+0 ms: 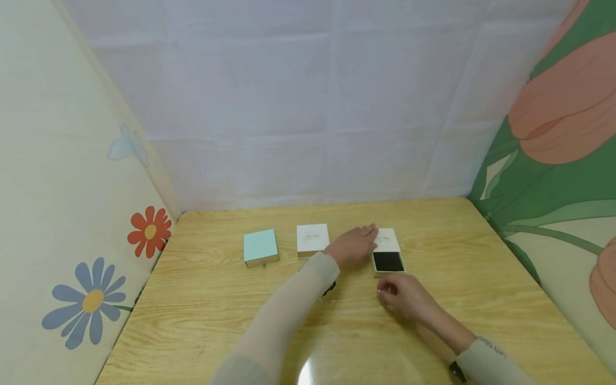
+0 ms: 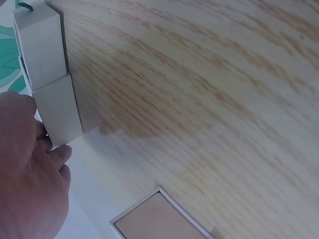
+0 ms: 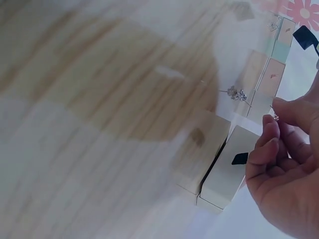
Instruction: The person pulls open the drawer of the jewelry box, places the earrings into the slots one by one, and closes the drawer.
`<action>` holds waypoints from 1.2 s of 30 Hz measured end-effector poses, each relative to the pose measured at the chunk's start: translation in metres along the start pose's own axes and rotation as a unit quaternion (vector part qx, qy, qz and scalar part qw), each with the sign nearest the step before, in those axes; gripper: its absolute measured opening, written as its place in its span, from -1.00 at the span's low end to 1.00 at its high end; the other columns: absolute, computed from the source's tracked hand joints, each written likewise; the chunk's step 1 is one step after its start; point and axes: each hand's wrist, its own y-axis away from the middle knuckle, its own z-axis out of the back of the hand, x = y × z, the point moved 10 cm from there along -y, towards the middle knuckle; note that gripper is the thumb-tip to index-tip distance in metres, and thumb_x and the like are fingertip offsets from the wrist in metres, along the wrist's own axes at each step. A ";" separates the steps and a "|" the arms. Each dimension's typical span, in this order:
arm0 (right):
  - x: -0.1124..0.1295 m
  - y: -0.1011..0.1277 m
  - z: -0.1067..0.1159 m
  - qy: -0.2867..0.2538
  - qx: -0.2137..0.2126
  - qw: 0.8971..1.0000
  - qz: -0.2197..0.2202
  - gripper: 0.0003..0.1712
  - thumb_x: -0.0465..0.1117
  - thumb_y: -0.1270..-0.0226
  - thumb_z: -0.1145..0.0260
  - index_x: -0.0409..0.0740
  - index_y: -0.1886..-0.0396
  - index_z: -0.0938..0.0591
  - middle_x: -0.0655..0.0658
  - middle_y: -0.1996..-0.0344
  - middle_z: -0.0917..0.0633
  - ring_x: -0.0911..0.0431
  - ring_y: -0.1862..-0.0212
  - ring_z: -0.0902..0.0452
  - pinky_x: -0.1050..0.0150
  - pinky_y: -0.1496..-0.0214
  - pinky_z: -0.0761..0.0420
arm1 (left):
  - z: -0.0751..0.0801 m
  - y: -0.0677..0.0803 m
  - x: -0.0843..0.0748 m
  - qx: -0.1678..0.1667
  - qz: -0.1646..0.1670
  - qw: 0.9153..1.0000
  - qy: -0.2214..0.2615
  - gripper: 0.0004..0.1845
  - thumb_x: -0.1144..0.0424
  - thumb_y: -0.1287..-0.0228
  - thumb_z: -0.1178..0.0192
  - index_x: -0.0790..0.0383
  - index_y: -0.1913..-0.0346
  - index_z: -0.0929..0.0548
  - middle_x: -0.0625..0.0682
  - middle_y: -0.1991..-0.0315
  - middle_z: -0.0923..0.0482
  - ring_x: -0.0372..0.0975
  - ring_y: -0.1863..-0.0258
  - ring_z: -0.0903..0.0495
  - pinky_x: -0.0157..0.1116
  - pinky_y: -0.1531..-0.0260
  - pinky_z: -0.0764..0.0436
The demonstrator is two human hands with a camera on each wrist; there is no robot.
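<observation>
Centre of the head view: a small white drawer box (image 1: 387,251) lies on the wooden surface (image 1: 216,305), its black-lined tray (image 1: 388,261) slid out toward the person, so the box's long axis runs from far edge to near edge. The left hand (image 1: 355,246), arm reaching diagonally across from lower left, rests with straight fingers against the box's white sleeve (image 1: 387,239), steadying it. The right hand (image 1: 404,295) sits just below the open tray, nearer to it than the left, fingers curled with the tips pinched together on something tiny and glinting; what it is cannot be told. The tray lies directly ahead of that hand, a short way up the frame. Left of centre stand a second white box (image 1: 312,238) and a mint box (image 1: 260,247). Two small sparkling pieces (image 1: 326,301) lie beside the left forearm.
</observation>
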 end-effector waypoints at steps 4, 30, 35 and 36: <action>-0.003 -0.001 0.003 -0.007 -0.012 1.000 -0.003 -0.92 -0.31 -0.26 -0.43 -0.13 0.25 -0.75 0.07 0.45 -0.65 0.22 0.39 -0.50 0.37 0.36 -0.57 | 0.001 0.001 -0.001 0.000 -0.001 1.000 -0.003 -0.38 -0.01 -0.70 0.41 0.20 -0.64 0.07 0.05 -0.65 0.13 -0.17 -0.62 0.08 -0.27 -0.59 0.01; -0.004 -0.007 0.026 0.022 -0.066 0.997 0.015 -0.91 -0.33 -0.21 -0.49 -0.17 0.28 -0.78 0.00 0.40 -0.76 0.17 0.33 -0.62 0.20 0.25 -0.67 | 0.002 -0.001 -0.001 -0.002 -0.003 1.000 -0.009 -0.37 -0.01 -0.70 0.40 0.21 -0.64 0.05 0.06 -0.65 0.09 -0.17 -0.62 0.06 -0.28 -0.58 -0.02; -0.008 -0.009 0.031 0.018 -0.081 0.997 0.003 -0.92 -0.31 -0.21 -0.50 -0.16 0.30 -0.78 -0.03 0.38 -0.77 0.15 0.31 -0.64 0.16 0.22 -0.70 | 0.001 -0.001 0.000 0.001 0.002 1.000 0.008 -0.37 -0.01 -0.70 0.39 0.20 -0.64 0.06 0.05 -0.65 0.11 -0.17 -0.62 0.07 -0.28 -0.59 0.01; -0.010 -0.010 0.032 0.016 -0.083 0.996 0.001 -0.92 -0.31 -0.21 -0.50 -0.16 0.29 -0.78 -0.03 0.37 -0.77 0.14 0.31 -0.65 0.16 0.21 -0.71 | 0.001 0.000 0.000 0.003 0.003 1.000 0.011 -0.37 -0.01 -0.70 0.39 0.20 -0.64 0.06 0.04 -0.65 0.12 -0.17 -0.62 0.07 -0.28 -0.59 0.02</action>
